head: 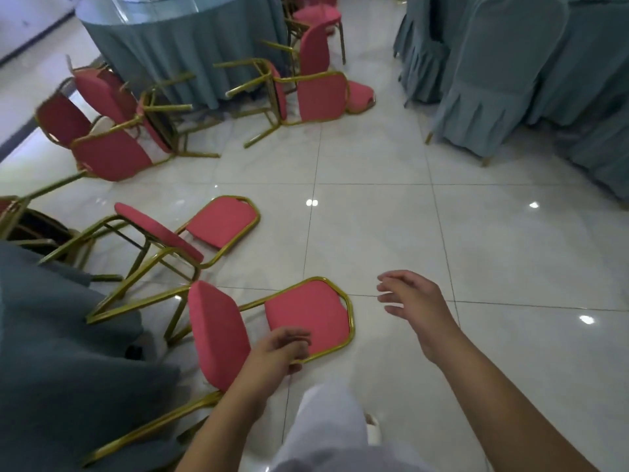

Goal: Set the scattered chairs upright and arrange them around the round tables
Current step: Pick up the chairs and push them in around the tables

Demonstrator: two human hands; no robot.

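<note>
Several pink chairs with gold metal frames lie tipped over on the white tiled floor. The nearest chair (pixel 306 315) lies on its back right in front of me. My left hand (pixel 279 352) curls around the gold frame at the lower edge of its backrest. My right hand (pixel 413 301) hovers open above the floor just right of that backrest, touching nothing. A second fallen chair (pixel 221 221) lies beyond it. More toppled chairs (pixel 112 131) pile up beside a round table (pixel 177 46) draped in teal cloth at the back left.
Chairs in teal covers (pixel 493 80) stand at the back right. A teal tablecloth (pixel 51 335) hangs at my lower left, over some chair legs. My white-trousered leg and shoe (pixel 372 429) are below. Bare tiles (pixel 476 250) spread to the right.
</note>
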